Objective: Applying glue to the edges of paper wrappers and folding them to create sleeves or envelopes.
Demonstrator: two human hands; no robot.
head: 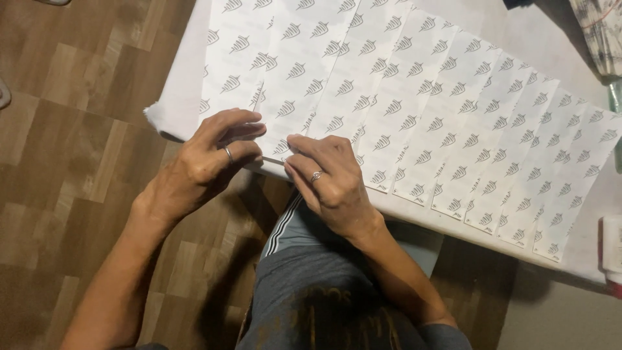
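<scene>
Carefully, both hands work the near edge of a white patterned strip (295, 84) at about seven o'clock on the desk (178, 104). The left hand (207, 162) and right hand (327, 175) pinch its edge; small, steady fingertip pressure should keep it aligned with neighbouring strips (466, 129).
</scene>
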